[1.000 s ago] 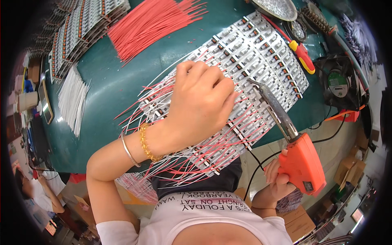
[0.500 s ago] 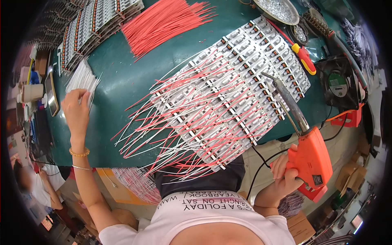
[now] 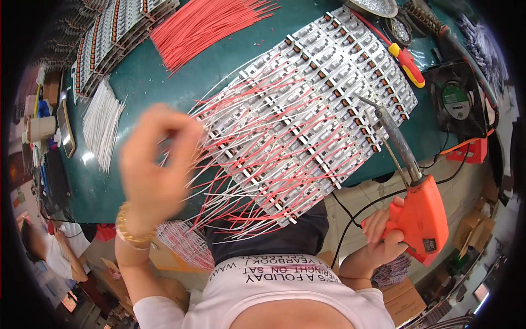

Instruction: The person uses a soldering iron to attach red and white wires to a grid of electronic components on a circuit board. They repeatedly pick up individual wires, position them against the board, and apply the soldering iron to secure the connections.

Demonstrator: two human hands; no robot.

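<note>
My right hand (image 3: 383, 233) grips the handle of an orange soldering gun (image 3: 426, 219). Its metal tip points up and left over a panel of small grey circuit boards (image 3: 323, 77), seeming just above them. Red and white wires (image 3: 235, 148) fan out from the panel's left part toward my left hand. My left hand (image 3: 159, 159), blurred, is raised beside the wire ends, thumb and fingers pinched together; what they hold, if anything, cannot be made out. Behind it lies a bundle of white wires (image 3: 103, 123) on the green table (image 3: 137, 82).
A pile of red wires (image 3: 205, 30) lies at the back, beside stacked board panels (image 3: 112, 41). To the right are a red-and-yellow-handled tool (image 3: 407, 67), a black fan (image 3: 456, 104) and a metal dish (image 3: 378, 6). A dark cord (image 3: 350, 211) hangs near my right hand. A person sits far left.
My left hand has moved from the white wire bundle rightward and nearer the board panel's wires. The panel and table items appear shifted slightly left and up. My right hand keeps holding the soldering gun.
</note>
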